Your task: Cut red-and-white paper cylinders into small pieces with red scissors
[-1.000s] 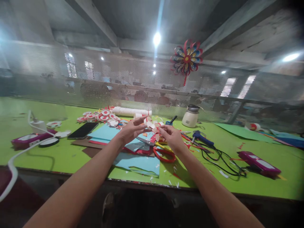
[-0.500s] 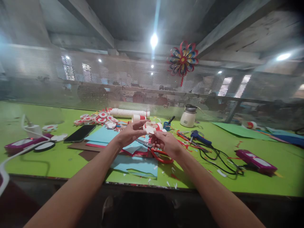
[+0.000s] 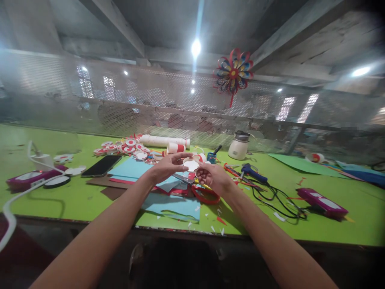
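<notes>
Both grips pinch the small white paper piece (image 3: pixel 191 165) between my left hand (image 3: pixel 168 166) and right hand (image 3: pixel 212 177). Since a second ago it has folded smaller and sunk toward the green surface (image 3: pixel 75 196), above the red scissors (image 3: pixel 206 194).

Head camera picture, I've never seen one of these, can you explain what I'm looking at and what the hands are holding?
There is no machine here. A person wears a camera on the head, so you see their own two bare arms reaching forward over a green table. The left hand and right hand together hold a small white and red paper piece above the table. Under the hands lie blue paper sheets and red-handled scissors. To the left lies a black phone, with a pile of round paper discs behind it. To the right are a blue glue gun and a pale jug. A paper pinwheel hangs overhead.
</notes>
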